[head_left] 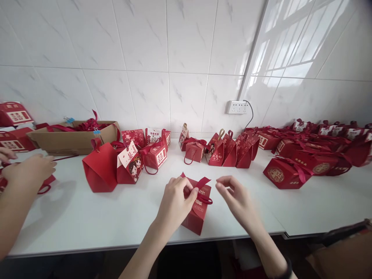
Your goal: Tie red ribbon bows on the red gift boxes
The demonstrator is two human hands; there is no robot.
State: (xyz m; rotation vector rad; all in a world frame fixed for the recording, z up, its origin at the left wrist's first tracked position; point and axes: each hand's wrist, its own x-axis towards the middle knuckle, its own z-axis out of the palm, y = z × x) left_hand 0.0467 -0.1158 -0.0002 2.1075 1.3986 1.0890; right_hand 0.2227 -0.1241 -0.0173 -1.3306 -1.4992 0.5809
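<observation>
Near the table's front edge sits a red gift box with pale printed characters. A dark red ribbon lies across its top, with a loop sticking out to the right. My left hand pinches the ribbon between thumb and fingertips, over the box's left side. To the right of the box, my right hand hangs in the air, apart from the box and ribbon. Its fingers are bent and slightly blurred, and I see nothing between them.
Another person's hands work on a red box at the far left. Behind them stands a cardboard box of ribbons. Finished-looking red boxes line the white table, with a large group at right. A power strip hangs on the wall.
</observation>
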